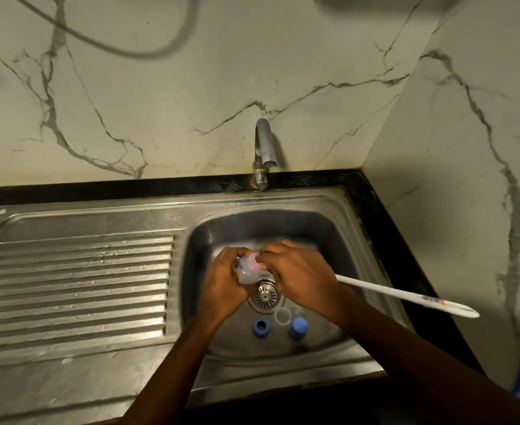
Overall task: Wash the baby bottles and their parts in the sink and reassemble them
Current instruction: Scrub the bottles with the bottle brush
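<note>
The left hand's (225,283) fingers curl round a clear bottle (248,269). Touching it, the right hand (298,271) is clamped on a white brush (406,294) whose handle juts out past its wrist. Just under the fingers sits the drain (264,294); behind the knuckles, toward the person, a blue ring (260,326), clear cap (282,315) and blue cap (298,326) lie in the sink (329,228), the tap (264,148) beyond the fingertips.

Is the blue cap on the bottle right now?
No, the blue cap lies on the sink floor, apart from the bottle gripped in the left hand.
</note>
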